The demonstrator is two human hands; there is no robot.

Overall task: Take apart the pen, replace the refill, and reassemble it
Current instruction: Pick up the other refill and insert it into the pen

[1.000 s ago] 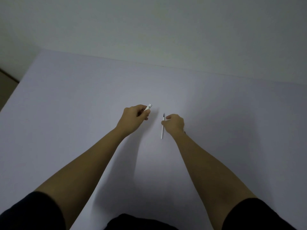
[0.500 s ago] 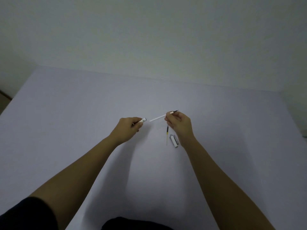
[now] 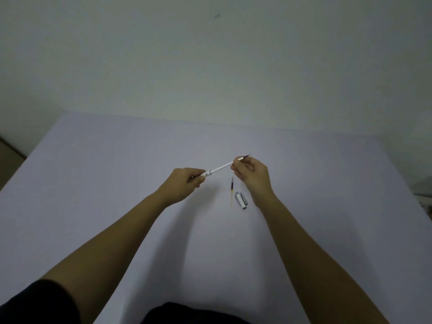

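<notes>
My left hand (image 3: 184, 183) grips the white pen barrel (image 3: 207, 173), whose open end pokes out toward the right. My right hand (image 3: 251, 174) pinches a white refill (image 3: 222, 166) near its dark tip. The refill's back end sits in the barrel's mouth, and both are held above the table. A second refill (image 3: 232, 191), dark at the top and yellow below, lies on the table just left of my right wrist. Beside it lies the white pen cap (image 3: 241, 200) with a grey clip.
The work surface is a pale lilac table (image 3: 117, 183) against a plain light wall. Its left edge drops off at the far left, and some dim objects show past the right edge.
My right hand lifted the white refill off the table and swung it sideways. Its back end now meets the barrel in my left hand. The view tilted up, revealing the cap and second refill.
</notes>
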